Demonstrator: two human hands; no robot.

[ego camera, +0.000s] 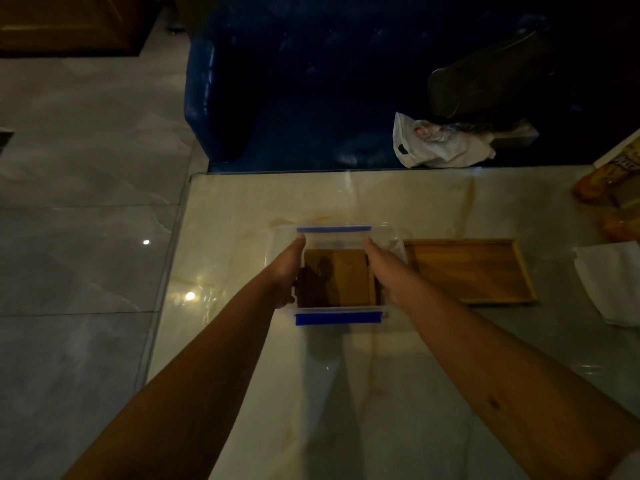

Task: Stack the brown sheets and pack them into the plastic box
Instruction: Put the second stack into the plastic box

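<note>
Brown sheets (337, 282) lie flat as stack inside clear plastic box (394, 242) with blue clips, box on glossy surface (242, 216). Left hand (289, 275) and right hand (382, 271) reach into box at stack's two sides; finger grip hidden, cannot tell. Wooden tray (471, 270) just right of box.
</note>
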